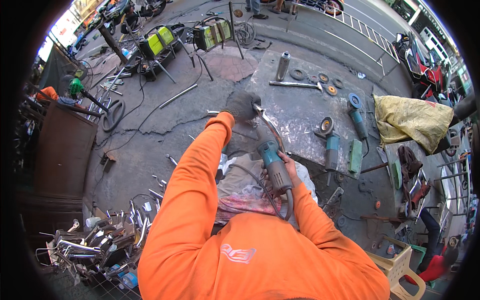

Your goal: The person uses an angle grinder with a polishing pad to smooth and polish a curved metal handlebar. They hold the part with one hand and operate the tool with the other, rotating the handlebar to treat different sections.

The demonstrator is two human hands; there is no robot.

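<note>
My left hand (242, 106), in a dark work glove, is closed around a shiny bent metal tube (270, 126). One stretch of the tube curves down toward my right hand; a bright metal end also sticks out left of the glove. My bare right hand (290, 171) is wrapped round the body of a teal and grey corded grinder (274, 161). The grinder's narrow front points up toward the tube. Whether its working tip touches the metal is hard to make out. Its black cord loops back over the cloth on my lap (242, 182).
On the scuffed low table (300, 112) lie two more teal grinders (331, 152), a spray can (283, 66), several discs (324, 78) and a hammer-like tool (296, 85). Metal tube pieces (100, 245) pile up at lower left. Green welding machines (157, 41) stand beyond; a yellow sack (412, 120) sits right.
</note>
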